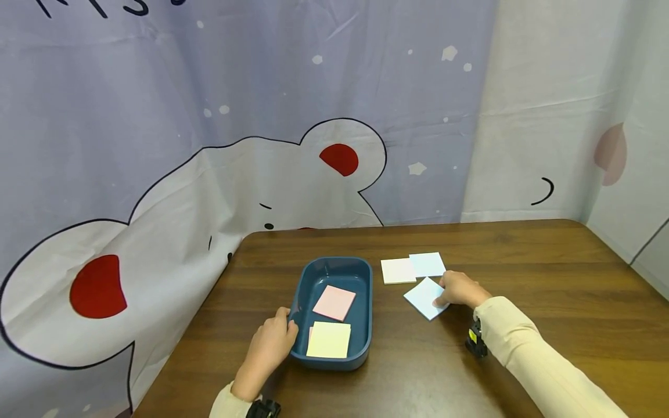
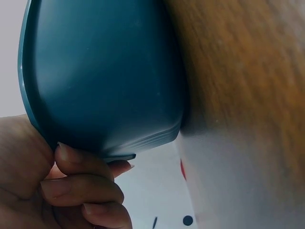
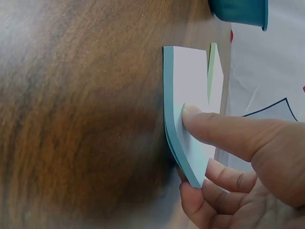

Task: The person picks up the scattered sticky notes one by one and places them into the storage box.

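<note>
My left hand (image 1: pixel 272 342) grips the left rim of a dark blue rectangular bin (image 1: pixel 364 310), its fingers curled at the edge in the left wrist view. Inside the bin lie a pink sticky-note pad (image 1: pixel 334 302) and a pale yellow pad (image 1: pixel 328 340), with a pink edge peeking out beneath the yellow. To the right of the bin, my right hand (image 1: pixel 462 289) pinches a light blue sticky-note pad (image 3: pixel 188 76) by one corner. The thumb (image 3: pixel 214 129) presses its top face while fingers reach under it; the held end bends upward.
Just behind the held pad, a cream pad (image 1: pixel 398 271) and another pale blue pad (image 1: pixel 427 265) lie side by side on the wooden table (image 1: pixel 522 261). A printed curtain (image 1: pixel 251 81) hangs along the table's back and left edges.
</note>
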### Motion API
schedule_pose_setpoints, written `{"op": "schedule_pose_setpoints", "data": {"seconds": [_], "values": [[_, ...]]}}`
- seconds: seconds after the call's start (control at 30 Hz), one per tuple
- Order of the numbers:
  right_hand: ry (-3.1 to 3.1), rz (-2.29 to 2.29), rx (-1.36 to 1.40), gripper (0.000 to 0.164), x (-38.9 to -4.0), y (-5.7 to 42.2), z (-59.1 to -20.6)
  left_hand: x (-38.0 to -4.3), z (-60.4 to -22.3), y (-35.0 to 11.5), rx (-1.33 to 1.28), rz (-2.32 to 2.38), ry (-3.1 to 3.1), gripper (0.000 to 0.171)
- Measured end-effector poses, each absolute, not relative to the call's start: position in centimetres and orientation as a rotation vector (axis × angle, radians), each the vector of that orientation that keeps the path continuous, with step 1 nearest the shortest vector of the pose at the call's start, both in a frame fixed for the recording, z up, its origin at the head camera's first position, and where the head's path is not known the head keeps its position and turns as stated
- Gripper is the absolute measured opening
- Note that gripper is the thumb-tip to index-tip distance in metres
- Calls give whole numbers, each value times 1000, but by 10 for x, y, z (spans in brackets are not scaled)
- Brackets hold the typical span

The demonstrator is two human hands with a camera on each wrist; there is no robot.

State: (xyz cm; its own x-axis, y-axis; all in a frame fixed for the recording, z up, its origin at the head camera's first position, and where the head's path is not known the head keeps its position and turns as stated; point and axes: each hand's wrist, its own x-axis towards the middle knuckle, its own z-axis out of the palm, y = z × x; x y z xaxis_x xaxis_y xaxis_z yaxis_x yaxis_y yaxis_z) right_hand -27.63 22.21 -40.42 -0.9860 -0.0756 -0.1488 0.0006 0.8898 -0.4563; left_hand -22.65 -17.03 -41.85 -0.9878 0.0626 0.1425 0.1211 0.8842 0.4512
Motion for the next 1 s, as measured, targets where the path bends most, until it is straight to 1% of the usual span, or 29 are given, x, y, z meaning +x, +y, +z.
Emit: {"op": "schedule_pose_setpoints", "data": {"seconds": [0.23,0.37,0.57,0.7,1.0], "values": [[2937,-692,-84,14,-276,224,-399,-228,-421,-171,-138,-733,-2935,35],[2956,-705,-125,15,-275,226,-390,-228,-420,-171,-131,-736,-2942,35],[2945,-695,-161,12,-275,227,-374,-228,-420,-171,-129,-730,-2943,36],[2939,-687,-203,14,-276,229,-367,-229,-421,-171,-132,-723,-2939,36],[2913,-768,-373,15,-284,225,-356,-228,-421,-171,-131,-723,-2933,35]]}}
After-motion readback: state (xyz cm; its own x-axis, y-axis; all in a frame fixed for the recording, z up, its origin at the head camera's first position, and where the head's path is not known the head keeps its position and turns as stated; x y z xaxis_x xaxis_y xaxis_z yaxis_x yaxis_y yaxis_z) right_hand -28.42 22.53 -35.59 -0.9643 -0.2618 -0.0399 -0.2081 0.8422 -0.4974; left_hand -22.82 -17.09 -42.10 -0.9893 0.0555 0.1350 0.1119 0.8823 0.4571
